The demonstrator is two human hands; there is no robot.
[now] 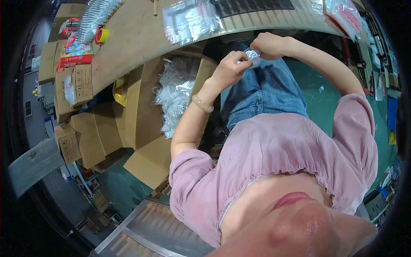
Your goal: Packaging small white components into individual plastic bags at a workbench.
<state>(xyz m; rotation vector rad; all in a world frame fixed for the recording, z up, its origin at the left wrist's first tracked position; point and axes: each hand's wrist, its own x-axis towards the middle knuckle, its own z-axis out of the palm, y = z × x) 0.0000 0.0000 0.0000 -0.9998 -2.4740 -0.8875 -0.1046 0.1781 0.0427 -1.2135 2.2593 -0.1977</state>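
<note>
"Small clear packet (254, 56), with something white inside: where exactly is it?"

"Held in the air above the person's lap in blue jeans (263, 92), just short of the near edge of the surface (128, 47)."

"And the hands?"

"Both are closed on it. The left hand (232, 68) pinches one side between thumb and fingers; the right hand (269, 46) is curled at the other, its fingertips partly hidden. Between them they cover much of the packet, so I can't make out what the white thing is."

"What crowds them?"

"On the left, a large open cardboard box (143, 100) stands right beside the left forearm, which overlaps its edge from here. It's heaped with crumpled clear plastic pieces (176, 92). A yellow bag (120, 92) shows next to it, and more cartons stand farther left."

"And beyond the hands?"

"The surface curves across there. A pile of flat clear bags (190, 21) lies near its edge, with a dark mat (252, 6) just beside it. Red-and-clear packs (346, 18) sit toward the right end. Well to the left are a yellow tape roll (102, 35), a row of shiny metallic pieces (97, 19) and a red printed package (76, 55)."

"Anything lower down?"

"Green floor (321, 105) on the right, with a small shiny scrap (321, 88) lying on it."
</note>
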